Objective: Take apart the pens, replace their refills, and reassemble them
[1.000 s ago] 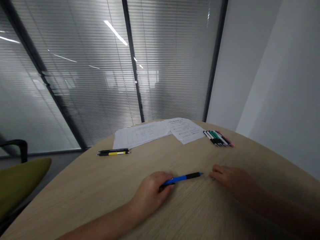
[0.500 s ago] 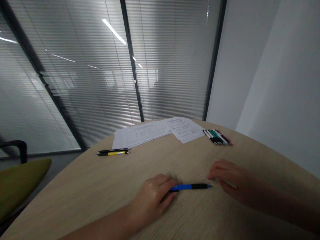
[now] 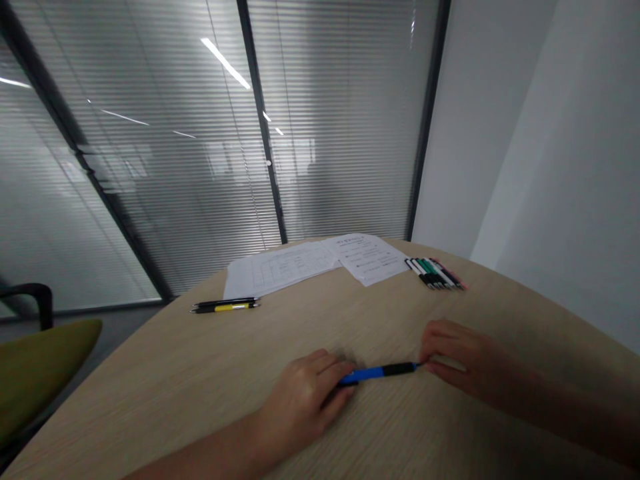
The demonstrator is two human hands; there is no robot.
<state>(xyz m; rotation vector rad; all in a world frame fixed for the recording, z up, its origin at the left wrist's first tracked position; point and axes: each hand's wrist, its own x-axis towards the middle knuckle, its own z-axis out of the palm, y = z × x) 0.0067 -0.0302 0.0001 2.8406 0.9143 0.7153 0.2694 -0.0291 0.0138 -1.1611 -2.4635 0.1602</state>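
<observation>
Touching a blue pen [image 3: 379,374]; left hand [image 3: 303,403], right hand [image 3: 473,359] at ends

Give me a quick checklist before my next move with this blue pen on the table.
Blue pen lying flat on the table: ok.
Left hand over the pen's blue end: ok.
Right hand at the pen's tip: ok, though whether it touches cannot be told.
Pen firmly gripped: cannot tell, the left hand hides that end.
Pen tip out or retracted: cannot tell, too small to see.
Pair of pens and row of pens apart from both hands: ok.
</observation>
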